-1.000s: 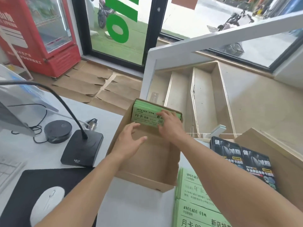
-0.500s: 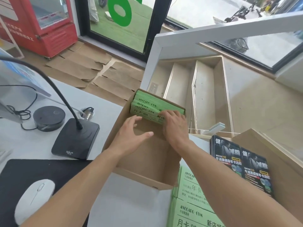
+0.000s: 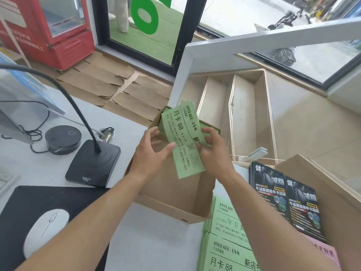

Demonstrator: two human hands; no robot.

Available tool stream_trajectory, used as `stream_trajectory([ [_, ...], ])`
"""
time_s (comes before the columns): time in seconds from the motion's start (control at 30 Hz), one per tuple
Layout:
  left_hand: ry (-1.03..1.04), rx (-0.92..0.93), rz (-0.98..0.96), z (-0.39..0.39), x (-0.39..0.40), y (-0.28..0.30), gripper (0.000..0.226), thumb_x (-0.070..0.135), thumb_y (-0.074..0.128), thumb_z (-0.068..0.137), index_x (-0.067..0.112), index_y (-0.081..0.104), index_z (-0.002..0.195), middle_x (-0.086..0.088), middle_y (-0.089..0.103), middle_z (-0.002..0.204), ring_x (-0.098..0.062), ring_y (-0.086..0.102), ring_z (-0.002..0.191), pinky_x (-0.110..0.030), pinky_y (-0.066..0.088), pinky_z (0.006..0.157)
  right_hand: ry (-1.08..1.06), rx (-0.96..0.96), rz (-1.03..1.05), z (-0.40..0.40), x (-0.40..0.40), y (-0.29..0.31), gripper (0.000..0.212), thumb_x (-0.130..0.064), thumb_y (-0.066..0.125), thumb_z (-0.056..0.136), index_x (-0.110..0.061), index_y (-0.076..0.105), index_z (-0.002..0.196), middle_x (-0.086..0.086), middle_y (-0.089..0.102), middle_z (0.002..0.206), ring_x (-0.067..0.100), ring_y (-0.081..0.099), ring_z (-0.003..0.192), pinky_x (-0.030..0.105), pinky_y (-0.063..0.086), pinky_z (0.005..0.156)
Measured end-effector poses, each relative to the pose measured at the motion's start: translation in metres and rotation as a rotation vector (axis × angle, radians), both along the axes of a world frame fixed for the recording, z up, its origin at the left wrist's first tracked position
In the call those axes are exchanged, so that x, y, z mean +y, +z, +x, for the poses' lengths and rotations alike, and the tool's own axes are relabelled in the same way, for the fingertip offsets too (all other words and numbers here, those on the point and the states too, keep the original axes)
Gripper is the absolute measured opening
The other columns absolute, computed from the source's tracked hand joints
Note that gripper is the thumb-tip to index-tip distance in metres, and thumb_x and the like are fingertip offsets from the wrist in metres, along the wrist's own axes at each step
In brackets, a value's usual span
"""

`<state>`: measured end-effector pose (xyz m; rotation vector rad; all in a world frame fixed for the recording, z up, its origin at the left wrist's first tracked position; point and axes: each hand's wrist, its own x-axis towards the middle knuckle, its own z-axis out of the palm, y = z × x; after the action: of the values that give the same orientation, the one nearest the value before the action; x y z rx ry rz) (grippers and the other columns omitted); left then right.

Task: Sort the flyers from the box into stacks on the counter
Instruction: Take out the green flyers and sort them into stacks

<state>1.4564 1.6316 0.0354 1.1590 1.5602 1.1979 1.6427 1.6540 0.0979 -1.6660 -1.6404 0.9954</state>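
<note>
Head view: I am holding a bundle of green flyers (image 3: 182,141) tilted above the open cardboard box (image 3: 172,194), my landmark. My left hand (image 3: 151,153) is pinching the bundle's left edge, its grip closing on paper; my right hand (image 3: 214,153) is clasping the right edge. Just right of the box, green stacks (image 3: 224,235) are lying on the counter (image 3: 148,243); farther right, black flyers (image 3: 283,200) are resting. Left of the box, a microphone base (image 3: 93,163) is standing.

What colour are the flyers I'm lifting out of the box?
Light green flyers with dark print, seen in the head view.
</note>
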Motion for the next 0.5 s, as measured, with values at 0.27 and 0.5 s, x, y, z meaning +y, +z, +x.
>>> stream_trajectory([
  [0.27,-0.248,-0.764,-0.069,0.013,-0.038,0.046,0.062,0.014,0.073,0.085,0.019,0.047,0.141,-0.013,0.072,0.12,-0.03,0.07,0.103,-0.041,0.059,0.081,-0.023,0.324,-0.085,0.038,-0.112,0.024,0.029,-0.005,0.062,0.099,-0.027,0.058,0.118,-0.006,0.076,0.111,0.018,0.073,0.1,0.044,0.061,0.083],
  [0.5,-0.197,-0.527,0.077,0.061,-0.145,0.059,0.06,0.002,0.066,0.09,0.028,0.048,0.141,-0.009,0.076,0.109,-0.026,0.074,0.099,-0.034,0.06,0.075,0.049,0.285,-0.163,0.069,-0.193,-0.009,0.02,-0.004,0.065,0.096,-0.015,0.055,0.11,-0.004,0.077,0.108,0.018,0.072,0.102,0.038,0.06,0.087],
])
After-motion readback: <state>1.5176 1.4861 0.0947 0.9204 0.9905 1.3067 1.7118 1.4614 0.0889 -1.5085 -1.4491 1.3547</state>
